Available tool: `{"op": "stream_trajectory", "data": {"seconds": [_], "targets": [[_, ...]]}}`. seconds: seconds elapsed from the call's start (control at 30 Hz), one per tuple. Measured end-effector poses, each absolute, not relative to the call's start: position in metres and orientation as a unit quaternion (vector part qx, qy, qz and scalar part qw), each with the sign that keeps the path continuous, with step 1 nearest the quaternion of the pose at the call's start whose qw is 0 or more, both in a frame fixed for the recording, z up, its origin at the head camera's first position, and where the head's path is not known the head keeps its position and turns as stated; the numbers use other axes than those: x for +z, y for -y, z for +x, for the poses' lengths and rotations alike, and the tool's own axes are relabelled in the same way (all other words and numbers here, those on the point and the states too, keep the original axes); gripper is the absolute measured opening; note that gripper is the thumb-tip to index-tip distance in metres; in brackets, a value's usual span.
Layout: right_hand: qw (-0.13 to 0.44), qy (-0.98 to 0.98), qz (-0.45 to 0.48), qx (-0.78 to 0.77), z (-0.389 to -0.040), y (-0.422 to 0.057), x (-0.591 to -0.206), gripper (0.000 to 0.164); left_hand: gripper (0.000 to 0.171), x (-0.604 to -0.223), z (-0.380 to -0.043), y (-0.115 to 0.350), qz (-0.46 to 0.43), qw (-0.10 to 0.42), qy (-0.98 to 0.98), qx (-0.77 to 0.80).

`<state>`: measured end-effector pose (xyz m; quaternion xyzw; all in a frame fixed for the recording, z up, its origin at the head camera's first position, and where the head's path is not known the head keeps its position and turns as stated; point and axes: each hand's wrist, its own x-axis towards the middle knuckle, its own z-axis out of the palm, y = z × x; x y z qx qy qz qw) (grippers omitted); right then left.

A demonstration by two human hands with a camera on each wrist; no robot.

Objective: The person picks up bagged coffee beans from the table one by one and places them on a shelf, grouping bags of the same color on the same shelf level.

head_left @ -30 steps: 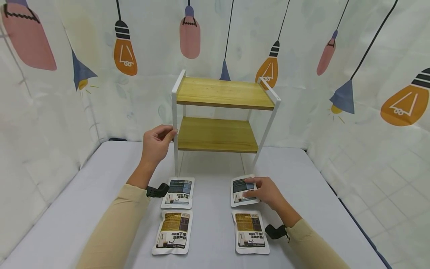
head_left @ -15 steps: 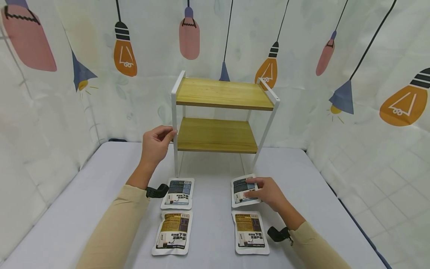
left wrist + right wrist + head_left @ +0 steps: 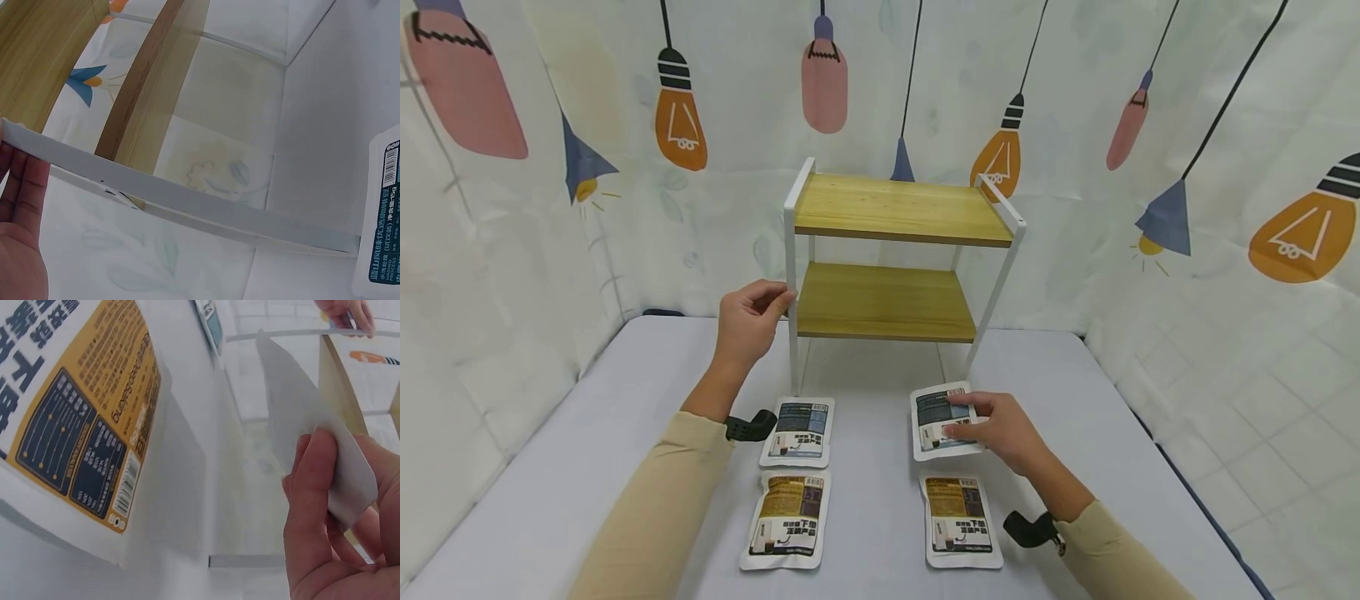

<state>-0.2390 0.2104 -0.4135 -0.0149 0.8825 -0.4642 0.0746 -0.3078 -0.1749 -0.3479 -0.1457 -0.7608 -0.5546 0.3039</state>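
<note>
My left hand [image 3: 749,327] pinches the left front post [image 3: 792,333] of a small shelf rack with a white frame and two wooden boards. In the left wrist view the fingers [image 3: 28,194] sit behind the white post. My right hand [image 3: 1000,425] pinches the right edge of a white pouch with a blue label [image 3: 936,421]. Seen from the right wrist, this pouch [image 3: 294,400] is edge-on and raised off the table, thumb and fingers on its two faces.
A second blue-labelled pouch [image 3: 797,431] lies in front of the rack's left post. Two brown-labelled pouches, one at left [image 3: 786,521] and one at right [image 3: 961,522], lie nearer. The upper board [image 3: 898,208] and lower board [image 3: 883,302] bear nothing. A patterned curtain stands behind.
The right hand has lifted the blue-labelled pouch slightly off the table, and it has shifted a little to the left. The left hand stays at the post.
</note>
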Motion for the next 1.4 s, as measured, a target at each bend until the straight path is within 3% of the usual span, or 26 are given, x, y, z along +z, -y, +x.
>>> {"op": "stream_trajectory", "data": {"seconds": [0.27,0.43,0.83,1.4], "targets": [[0.077,-0.871,-0.021,-0.484,-0.235,-0.208,-0.400,0.057,0.020,-0.343,-0.301,0.174,-0.152,0.295,0.760,-0.559],[0.087,-0.854,-0.034,-0.511,-0.232,-0.208,-0.390,0.058,0.019,-0.354,-0.315,0.179,-0.156,0.299,0.755,-0.563],[0.099,-0.815,-0.055,-0.568,-0.224,-0.206,-0.364,0.061,0.019,-0.331,-0.288,0.169,-0.156,0.297,0.759,-0.558],[0.109,-0.772,-0.070,-0.623,-0.228,-0.204,-0.335,0.065,0.021,-0.331,-0.289,0.169,-0.149,0.290,0.763,-0.559]]}}
